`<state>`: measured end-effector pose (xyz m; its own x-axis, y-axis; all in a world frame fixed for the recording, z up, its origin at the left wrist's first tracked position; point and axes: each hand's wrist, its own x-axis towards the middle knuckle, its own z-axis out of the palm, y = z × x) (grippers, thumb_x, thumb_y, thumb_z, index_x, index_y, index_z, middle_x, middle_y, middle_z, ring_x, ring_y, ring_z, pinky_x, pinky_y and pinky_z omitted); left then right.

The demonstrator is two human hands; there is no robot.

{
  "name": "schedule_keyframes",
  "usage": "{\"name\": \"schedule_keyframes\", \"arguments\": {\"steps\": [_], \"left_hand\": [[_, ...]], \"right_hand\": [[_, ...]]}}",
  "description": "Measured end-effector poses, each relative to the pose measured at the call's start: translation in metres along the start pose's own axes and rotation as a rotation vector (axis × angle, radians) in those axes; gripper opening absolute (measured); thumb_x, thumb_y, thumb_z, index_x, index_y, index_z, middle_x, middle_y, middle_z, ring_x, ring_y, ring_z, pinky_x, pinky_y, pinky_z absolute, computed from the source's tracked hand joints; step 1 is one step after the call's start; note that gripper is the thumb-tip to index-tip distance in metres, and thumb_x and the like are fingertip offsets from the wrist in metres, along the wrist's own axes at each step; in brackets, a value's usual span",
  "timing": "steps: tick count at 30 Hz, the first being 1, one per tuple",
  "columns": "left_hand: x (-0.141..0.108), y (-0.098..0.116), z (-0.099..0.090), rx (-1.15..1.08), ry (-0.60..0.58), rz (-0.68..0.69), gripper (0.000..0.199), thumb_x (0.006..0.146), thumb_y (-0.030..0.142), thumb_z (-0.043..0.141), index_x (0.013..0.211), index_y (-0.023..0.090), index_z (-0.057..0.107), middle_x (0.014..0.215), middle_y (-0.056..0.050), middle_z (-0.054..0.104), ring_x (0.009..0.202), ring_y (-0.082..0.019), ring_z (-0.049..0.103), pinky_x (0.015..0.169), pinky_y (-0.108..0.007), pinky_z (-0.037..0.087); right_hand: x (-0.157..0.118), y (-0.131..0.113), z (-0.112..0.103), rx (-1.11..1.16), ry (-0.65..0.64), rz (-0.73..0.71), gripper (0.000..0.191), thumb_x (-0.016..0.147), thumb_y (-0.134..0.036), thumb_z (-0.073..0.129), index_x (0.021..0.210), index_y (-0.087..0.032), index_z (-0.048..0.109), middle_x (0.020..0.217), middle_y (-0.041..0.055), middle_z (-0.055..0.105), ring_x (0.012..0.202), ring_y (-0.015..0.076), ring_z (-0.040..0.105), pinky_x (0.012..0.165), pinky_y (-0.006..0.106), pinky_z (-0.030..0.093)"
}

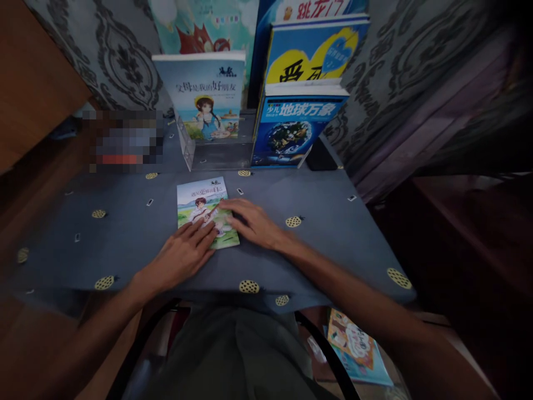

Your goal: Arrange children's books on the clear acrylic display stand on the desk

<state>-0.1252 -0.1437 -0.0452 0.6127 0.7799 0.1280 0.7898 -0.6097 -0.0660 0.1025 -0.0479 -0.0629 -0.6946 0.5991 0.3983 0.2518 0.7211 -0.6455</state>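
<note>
A thin book with a guitar player drawn on its cover lies face up on the cloth-covered table. Flat across its lower left part rests my left hand, fingers stretched out. My right hand touches the book's right side from above, its fingertips on the cover and its fingers apart. Behind the book stands a clear stand, which holds a book with a girl in a yellow hat on the left and a blue earth book on the right.
More books stand in taller rows behind, among them a teal one and a yellow-and-blue one. A dark flat object lies right of the stand. Below the table's right front edge, several books lie low down. Patterned curtain hangs behind.
</note>
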Motion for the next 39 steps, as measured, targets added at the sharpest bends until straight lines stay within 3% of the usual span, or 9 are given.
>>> {"name": "schedule_keyframes", "arguments": {"steps": [4,8,13,18,22,26,31,35,39], "left_hand": [[-0.002,0.0,0.001,-0.04,0.032,-0.026,0.045,0.104,0.039,0.035,0.137,0.016,0.056,0.142,-0.012,0.059,0.138,-0.027,0.049,0.113,-0.046,0.042],[0.001,-0.008,0.0,-0.112,0.077,-0.031,0.04,0.104,0.035,0.039,0.132,0.017,0.06,0.137,-0.012,0.064,0.131,-0.024,0.056,0.109,-0.044,0.046],[0.008,-0.032,0.004,-0.142,0.082,-0.156,0.04,0.102,0.031,0.04,0.135,0.015,0.057,0.142,-0.014,0.06,0.131,-0.025,0.057,0.109,-0.046,0.046],[0.016,-0.058,0.011,-0.085,-0.002,-0.48,0.05,0.099,0.035,0.043,0.139,0.007,0.052,0.149,-0.024,0.049,0.141,-0.037,0.044,0.112,-0.054,0.04],[0.015,-0.07,0.016,-0.181,0.024,-0.596,0.052,0.097,0.036,0.041,0.141,0.008,0.049,0.145,-0.024,0.053,0.141,-0.037,0.043,0.114,-0.057,0.035],[0.014,-0.075,0.021,-0.488,0.174,-0.588,0.055,0.093,0.039,0.044,0.141,0.014,0.048,0.142,-0.018,0.058,0.135,-0.032,0.051,0.113,-0.051,0.039],[0.024,-0.076,0.023,-1.181,0.464,-0.823,0.061,0.081,0.049,0.06,0.132,0.017,0.051,0.13,-0.016,0.066,0.122,-0.03,0.062,0.1,-0.045,0.052],[0.042,-0.064,0.023,-1.714,0.564,-1.091,0.043,0.072,0.046,0.074,0.103,0.02,0.061,0.093,-0.012,0.076,0.095,-0.031,0.073,0.076,-0.04,0.06],[0.06,-0.049,0.018,-1.881,0.614,-1.185,0.032,0.069,0.043,0.079,0.085,0.021,0.061,0.07,-0.008,0.073,0.079,-0.034,0.074,0.064,-0.041,0.059]], "right_hand": [[-0.01,-0.007,0.016,-0.218,-0.238,0.001,0.055,0.102,-0.041,0.047,0.152,-0.019,0.04,0.16,0.0124,0.038,0.152,0.0249,0.026,0.123,0.052,0.023],[-0.01,-0.006,0.017,-0.298,-0.331,0.02,0.06,0.103,-0.043,0.042,0.156,-0.017,0.031,0.163,0.0127,0.031,0.154,0.0234,0.018,0.125,0.051,0.017],[0.024,0.004,0.016,-0.333,-0.323,0.118,0.062,0.103,-0.045,0.041,0.155,-0.013,0.033,0.164,0.0157,0.026,0.154,0.0265,0.018,0.125,0.052,0.017],[0.065,0.017,0.02,-0.387,-0.276,0.296,0.061,0.101,-0.035,0.043,0.154,-0.006,0.034,0.163,0.0191,0.026,0.154,0.0282,0.017,0.124,0.051,0.017],[0.07,0.014,0.028,-0.441,-0.172,0.404,0.06,0.101,-0.033,0.042,0.152,-0.004,0.035,0.163,0.0223,0.024,0.153,0.0317,0.019,0.123,0.051,0.018],[0.06,0.008,0.037,-0.443,-0.092,0.42,0.057,0.1,-0.03,0.043,0.151,-0.005,0.038,0.162,0.024,0.026,0.152,0.0312,0.024,0.122,0.05,0.023],[0.053,0.011,0.04,-0.397,-0.022,0.403,0.055,0.099,-0.032,0.044,0.148,-0.007,0.043,0.16,0.0233,0.032,0.15,0.0331,0.028,0.12,0.054,0.028],[0.051,0.016,0.041,-0.363,0.026,0.408,0.057,0.097,-0.034,0.046,0.147,-0.008,0.045,0.161,0.0222,0.031,0.149,0.0368,0.031,0.12,0.055,0.03],[0.046,0.023,0.043,-0.266,0.129,0.419,0.061,0.1,-0.039,0.039,0.153,-0.009,0.036,0.163,0.0202,0.026,0.151,0.0355,0.027,0.119,0.056,0.031]]}}
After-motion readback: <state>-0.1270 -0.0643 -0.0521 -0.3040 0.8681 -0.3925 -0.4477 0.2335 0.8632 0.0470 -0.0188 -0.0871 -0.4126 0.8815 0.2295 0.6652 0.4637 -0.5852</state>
